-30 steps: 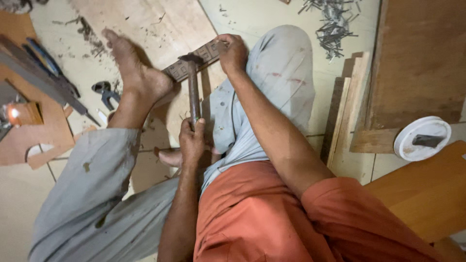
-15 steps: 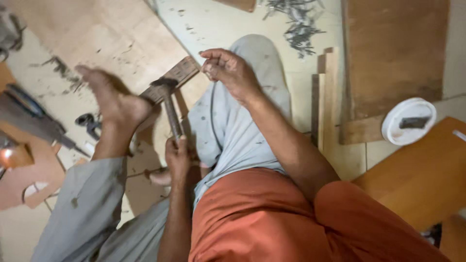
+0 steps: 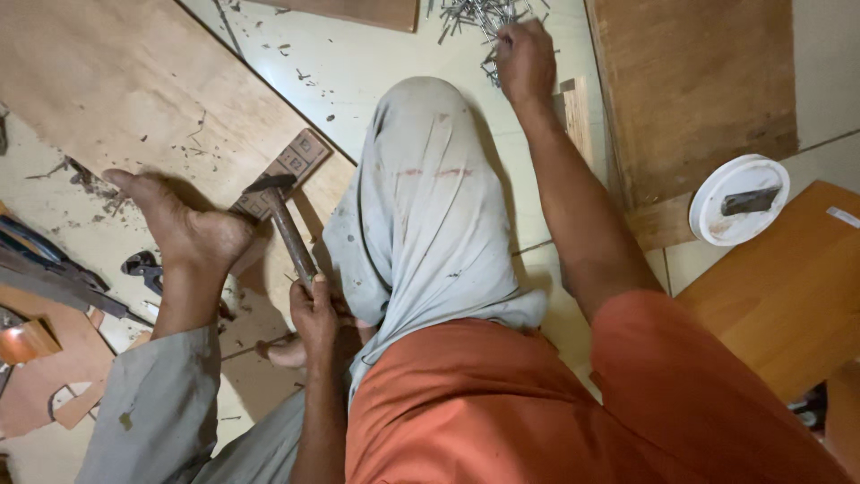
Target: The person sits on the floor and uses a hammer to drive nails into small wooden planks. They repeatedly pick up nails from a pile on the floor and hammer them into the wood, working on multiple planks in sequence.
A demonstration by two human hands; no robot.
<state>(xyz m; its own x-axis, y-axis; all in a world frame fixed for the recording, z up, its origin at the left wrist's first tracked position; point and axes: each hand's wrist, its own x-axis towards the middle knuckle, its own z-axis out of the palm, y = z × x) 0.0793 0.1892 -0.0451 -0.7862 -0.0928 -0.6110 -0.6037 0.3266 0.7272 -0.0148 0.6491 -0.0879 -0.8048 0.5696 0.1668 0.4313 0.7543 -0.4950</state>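
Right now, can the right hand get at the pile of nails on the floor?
Probably yes: the right hand is already at the edge of the nail pile, arm stretched past the raised knee, nothing between them.

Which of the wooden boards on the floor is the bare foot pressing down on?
The narrow strip at the edge of the big plywood sheet; the foot rests on its end, the hammer head beside it. The boards right of the knee lie untouched.

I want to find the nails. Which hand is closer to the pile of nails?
The right hand is closer, touching the pile of nails on the floor. The left hand is far off, holding a hammer.
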